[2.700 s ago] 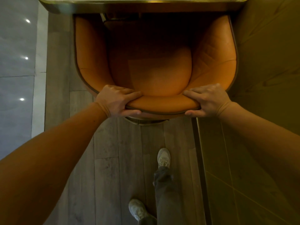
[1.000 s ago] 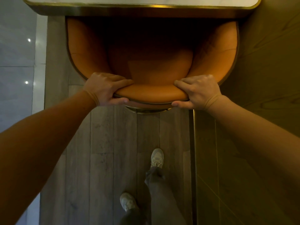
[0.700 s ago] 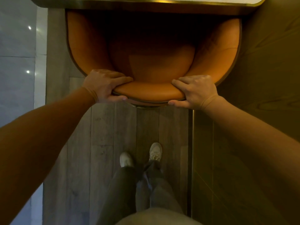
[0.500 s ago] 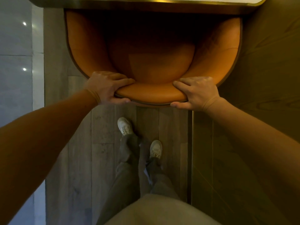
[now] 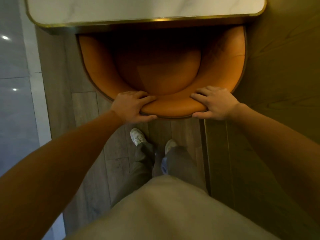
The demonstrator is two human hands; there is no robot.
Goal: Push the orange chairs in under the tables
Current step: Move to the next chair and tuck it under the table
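An orange padded chair [image 5: 161,73] with a curved backrest stands right below me, its front part hidden under the white marble table [image 5: 142,9] with a brass rim. My left hand [image 5: 133,107] grips the left side of the backrest's top edge, fingers over the front and thumb behind. On the right side of the same edge, my right hand [image 5: 216,103] holds on the same way. The chair's legs are out of sight.
A dark wooden wall panel [image 5: 280,80] runs close along the chair's right side. Grey wood floor planks [image 5: 84,104] lie under me, with pale glossy tiles [image 5: 13,101] to the left. My two white shoes [image 5: 138,135] stand just behind the chair.
The chair has slid further under the table. I have stepped forward, both feet now close behind the backrest. Both hands keep the same grip, and more of the table top shows.
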